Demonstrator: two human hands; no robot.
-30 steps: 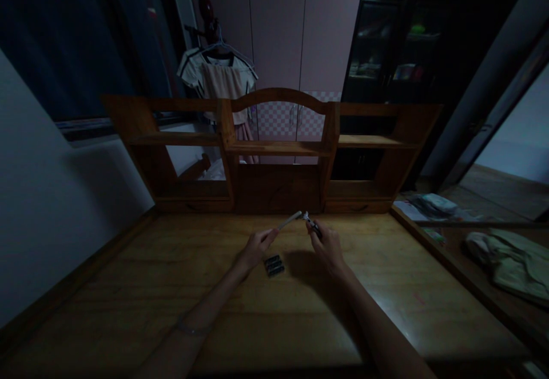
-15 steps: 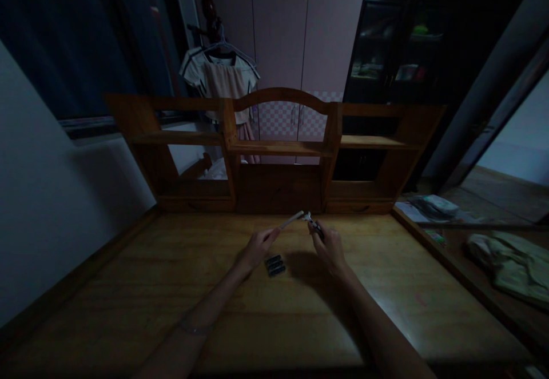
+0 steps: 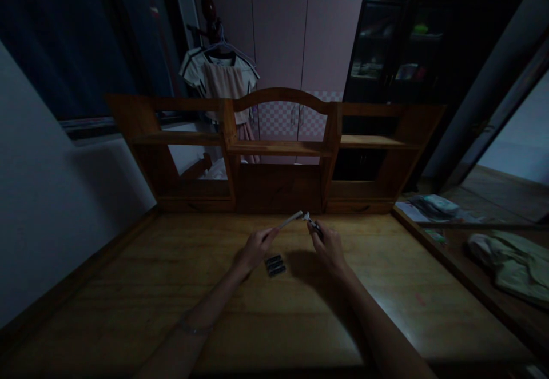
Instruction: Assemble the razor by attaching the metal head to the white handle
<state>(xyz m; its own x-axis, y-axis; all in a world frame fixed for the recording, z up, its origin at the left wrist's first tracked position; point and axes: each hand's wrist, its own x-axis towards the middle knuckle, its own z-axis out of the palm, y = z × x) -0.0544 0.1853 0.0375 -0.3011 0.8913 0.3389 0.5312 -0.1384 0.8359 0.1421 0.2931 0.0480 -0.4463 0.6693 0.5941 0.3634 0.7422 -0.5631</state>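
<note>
My left hand (image 3: 254, 248) is closed around the lower end of a slim pale handle (image 3: 289, 220) that points up and to the right. My right hand (image 3: 329, 246) pinches a small dark and silvery piece (image 3: 313, 223) at the handle's tip. Both hands hover just above the wooden desk (image 3: 141, 293), near its back. A small dark ridged block (image 3: 275, 265) lies on the desk between and just below the hands. The room is dim, so fine detail of the held pieces is hard to make out.
A wooden shelf unit (image 3: 278, 144) stands along the back of the desk. A white wall (image 3: 47, 207) borders the left side. Clothes hang on a hanger (image 3: 221, 73) behind. To the right, a lower surface holds cloth (image 3: 506, 256) and papers (image 3: 433, 204).
Hands and held pieces stay almost still; the view has shifted slightly and my right hand sits marginally lower.
</note>
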